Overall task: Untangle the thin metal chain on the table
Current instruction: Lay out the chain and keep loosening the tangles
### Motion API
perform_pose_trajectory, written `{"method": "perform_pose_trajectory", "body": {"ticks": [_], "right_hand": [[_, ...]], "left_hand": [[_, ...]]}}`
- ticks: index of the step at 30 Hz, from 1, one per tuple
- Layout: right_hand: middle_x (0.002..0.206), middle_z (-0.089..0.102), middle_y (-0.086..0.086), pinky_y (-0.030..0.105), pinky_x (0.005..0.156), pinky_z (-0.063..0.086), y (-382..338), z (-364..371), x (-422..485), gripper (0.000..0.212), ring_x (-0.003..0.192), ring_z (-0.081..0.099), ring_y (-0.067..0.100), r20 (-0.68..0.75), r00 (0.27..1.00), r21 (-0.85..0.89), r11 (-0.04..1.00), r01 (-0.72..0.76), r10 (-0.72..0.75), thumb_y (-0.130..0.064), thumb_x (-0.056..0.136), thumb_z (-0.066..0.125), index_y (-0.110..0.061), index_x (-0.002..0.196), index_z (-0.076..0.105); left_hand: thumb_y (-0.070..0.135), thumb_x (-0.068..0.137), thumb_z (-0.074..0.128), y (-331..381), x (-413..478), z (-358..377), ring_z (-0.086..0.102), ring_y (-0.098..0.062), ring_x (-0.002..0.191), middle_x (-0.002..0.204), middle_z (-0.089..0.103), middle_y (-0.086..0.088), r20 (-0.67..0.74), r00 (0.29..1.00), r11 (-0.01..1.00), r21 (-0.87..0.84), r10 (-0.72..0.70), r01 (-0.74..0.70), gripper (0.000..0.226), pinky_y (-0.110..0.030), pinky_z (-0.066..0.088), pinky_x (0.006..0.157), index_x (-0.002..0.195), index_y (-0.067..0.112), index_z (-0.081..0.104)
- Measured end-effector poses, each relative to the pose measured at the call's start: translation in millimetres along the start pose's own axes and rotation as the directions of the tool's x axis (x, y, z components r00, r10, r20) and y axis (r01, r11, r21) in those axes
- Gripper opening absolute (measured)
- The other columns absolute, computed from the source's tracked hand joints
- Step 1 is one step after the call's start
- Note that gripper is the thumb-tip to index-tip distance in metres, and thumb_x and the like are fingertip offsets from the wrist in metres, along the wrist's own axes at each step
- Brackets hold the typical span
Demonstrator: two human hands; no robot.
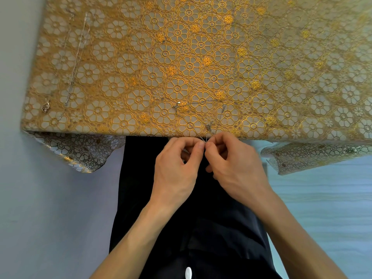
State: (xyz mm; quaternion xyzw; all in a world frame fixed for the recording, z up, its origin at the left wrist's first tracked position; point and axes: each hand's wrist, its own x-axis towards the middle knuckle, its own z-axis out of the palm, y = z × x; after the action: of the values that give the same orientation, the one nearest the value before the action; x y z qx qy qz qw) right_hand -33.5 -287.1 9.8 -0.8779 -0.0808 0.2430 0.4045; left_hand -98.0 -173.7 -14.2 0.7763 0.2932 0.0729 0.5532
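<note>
Left hand (177, 166) and right hand (235, 164) are both pinching the thin metal chain (209, 127) fingertip to fingertip just off the tabletop's (201, 47) near edge, probably holding the knot close and taut for picking, while the rest is lying looped on the tabletop.

Single view: head-mounted, wide-angle. It points steeply down and slightly forward, along the wearer's own dark-clothed front (201, 228). Both forearms enter from the bottom edge. The left hand (177, 166) and right hand (235, 166) sit just below frame centre, close to the lens. The table (120, 63) fills the upper half; its near edge crosses mid-frame, dipping slightly to the right. Straight lines bow toward the borders. The chain (209, 127) at that edge barely resolves from here.
</note>
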Motion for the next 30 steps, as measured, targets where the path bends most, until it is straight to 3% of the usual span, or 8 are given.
{"method": "perform_pose_trajectory", "body": {"ticks": [5,11,15,19,21,25,30], "right_hand": [[0.070,0.066,-0.011,0.051,0.066,0.059,3.0,2.6,-2.4,0.011,0.061,0.070,0.010,0.005,1.000,0.115,0.993,-0.014,0.013,-0.040,0.092,0.056,-0.031,0.085,0.056],[0.068,0.067,-0.003,0.053,0.065,0.058,0.8,5.1,-4.3,0.012,0.058,0.070,0.012,-0.012,1.000,0.175,0.984,-0.025,0.028,-0.032,0.097,0.056,-0.027,0.086,0.056],[0.071,0.067,-0.001,0.048,0.055,0.060,-4.5,0.7,-4.7,0.012,0.054,0.068,0.012,-0.003,0.998,0.239,0.969,-0.060,0.062,-0.026,0.098,0.058,-0.024,0.086,0.060],[0.072,0.068,-0.004,0.048,0.056,0.060,-1.9,-2.9,-5.3,0.011,0.055,0.069,0.013,-0.009,0.998,0.222,0.973,-0.058,0.062,-0.026,0.095,0.063,-0.024,0.084,0.064],[0.070,0.069,-0.004,0.048,0.057,0.060,-0.7,-3.7,-5.5,0.011,0.055,0.070,0.013,-0.005,0.998,0.222,0.973,-0.061,0.063,-0.026,0.094,0.065,-0.025,0.083,0.066],[0.070,0.069,-0.006,0.048,0.061,0.061,0.3,-3.8,-5.0,0.011,0.057,0.070,0.013,-0.019,0.999,0.214,0.976,-0.044,0.050,-0.026,0.093,0.066,-0.026,0.082,0.067],[0.070,0.069,-0.010,0.049,0.064,0.060,1.6,-2.5,-3.2,0.010,0.064,0.070,0.017,-0.043,0.999,0.177,0.984,-0.008,0.015,-0.029,0.092,0.066,-0.027,0.082,0.068]], "left_hand": [[0.034,0.092,0.066,-0.3,-1.5,2.1,0.062,-0.005,0.073,0.091,0.068,0.014,-0.003,1.000,0.999,-0.049,-0.010,0.010,0.013,-0.033,0.057,0.072,0.084,0.044,0.066],[0.028,0.095,0.067,1.5,-2.4,1.6,0.061,-0.005,0.074,0.091,0.066,0.014,0.003,1.000,1.000,-0.009,0.010,-0.010,0.016,-0.023,0.051,0.070,0.086,0.042,0.064],[0.035,0.094,0.065,0.6,-2.7,0.4,0.063,-0.010,0.073,0.092,0.065,0.014,0.011,1.000,0.999,-0.044,-0.002,0.002,0.010,-0.030,0.053,0.070,0.087,0.042,0.065],[0.042,0.091,0.061,1.0,-2.0,0.6,0.065,-0.012,0.073,0.092,0.065,0.016,-0.007,1.000,0.999,-0.038,-0.001,0.001,0.005,-0.032,0.054,0.071,0.087,0.042,0.064],[0.039,0.094,0.063,2.1,-2.1,0.7,0.064,-0.009,0.073,0.091,0.065,0.014,-0.012,1.000,1.000,-0.010,0.010,-0.010,0.007,-0.030,0.054,0.071,0.087,0.040,0.064],[0.027,0.095,0.067,5.5,-3.0,-0.8,0.060,-0.005,0.077,0.090,0.065,0.013,-0.022,0.998,0.997,0.060,0.058,-0.057,0.008,-0.012,0.044,0.069,0.089,0.033,0.067],[0.027,0.095,0.067,6.1,-1.5,-3.2,0.060,-0.002,0.081,0.091,0.063,0.015,-0.031,0.992,0.984,0.137,0.119,-0.113,0.004,-0.011,0.044,0.070,0.093,0.027,0.070]]}}
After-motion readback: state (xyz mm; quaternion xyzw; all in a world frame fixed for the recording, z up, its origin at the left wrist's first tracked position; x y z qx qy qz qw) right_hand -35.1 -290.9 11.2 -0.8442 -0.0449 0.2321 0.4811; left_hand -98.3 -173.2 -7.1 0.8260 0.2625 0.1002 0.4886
